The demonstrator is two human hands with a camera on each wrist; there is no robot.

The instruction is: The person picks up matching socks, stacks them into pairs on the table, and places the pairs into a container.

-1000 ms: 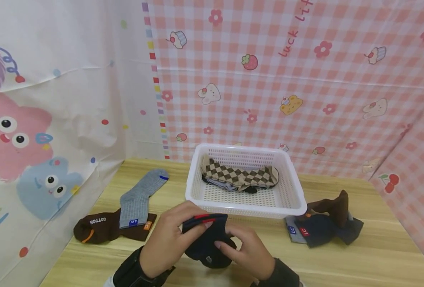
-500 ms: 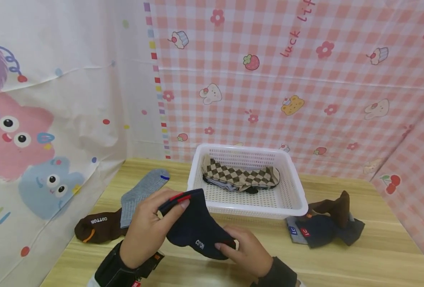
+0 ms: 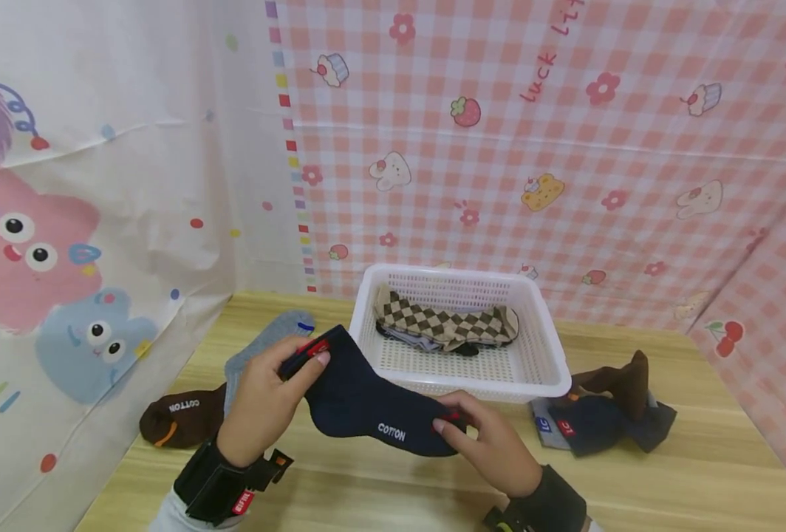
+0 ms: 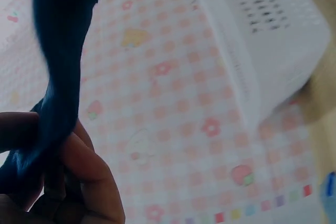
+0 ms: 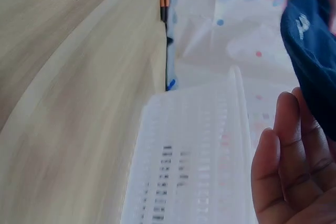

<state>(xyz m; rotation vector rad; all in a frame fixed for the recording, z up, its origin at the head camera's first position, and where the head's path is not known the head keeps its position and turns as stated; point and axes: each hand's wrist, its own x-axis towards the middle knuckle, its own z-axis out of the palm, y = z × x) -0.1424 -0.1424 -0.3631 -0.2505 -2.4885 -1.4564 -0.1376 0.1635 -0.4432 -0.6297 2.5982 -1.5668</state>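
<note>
A navy sock (image 3: 366,399) with red marks at cuff and toe and the word COTTON along its foot is stretched between my two hands, above the table's front. My left hand (image 3: 267,395) pinches its cuff, thumb on the near side. At the toe end, my right hand (image 3: 493,443) pinches the sock between thumb and fingers. The left wrist view shows the navy cloth (image 4: 63,56) rising from between the fingers. In the right wrist view the sock (image 5: 315,51) runs out of frame past several extended fingers (image 5: 294,156).
Behind the hands stands a white perforated basket (image 3: 459,388) holding a checkered sock (image 3: 446,321) over other socks. To the left lie a grey sock (image 3: 270,336) and a brown one (image 3: 183,421). A pile of navy, brown and grey socks (image 3: 595,425) lies right.
The navy sock, earlier bunched between both hands, is now drawn out lengthwise. My left hand has moved left and up, my right hand slightly right. Basket and table socks stay put.
</note>
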